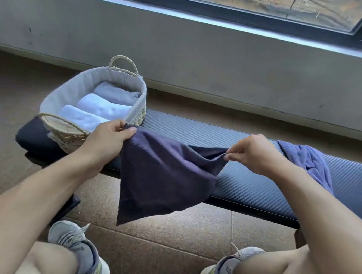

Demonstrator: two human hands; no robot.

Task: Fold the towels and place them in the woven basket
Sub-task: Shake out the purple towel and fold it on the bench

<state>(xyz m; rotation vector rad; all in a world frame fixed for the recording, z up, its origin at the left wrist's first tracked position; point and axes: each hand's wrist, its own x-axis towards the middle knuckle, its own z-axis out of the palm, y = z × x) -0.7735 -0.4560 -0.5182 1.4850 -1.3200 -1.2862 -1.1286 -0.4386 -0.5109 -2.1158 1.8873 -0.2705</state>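
A dark purple towel [162, 175] hangs in front of the padded bench [248, 188], stretched between both hands. My left hand [108, 136] pinches its upper left corner next to the basket. My right hand [252, 154] pinches the upper right corner, and the lower edge droops toward the floor. The woven basket [73, 94] with a grey lining sits on the bench's left end. Inside it lie three folded towels: a grey-blue one [115, 94] at the back and two light blue ones [102, 107] [79, 117]. A lighter purple towel [309, 160] lies crumpled on the bench to the right.
A grey wall with a window ledge [210, 21] runs behind the bench. Brown tiled floor [164, 246] lies below. My knees and grey sneakers [75, 244] are at the bottom, close to the bench.
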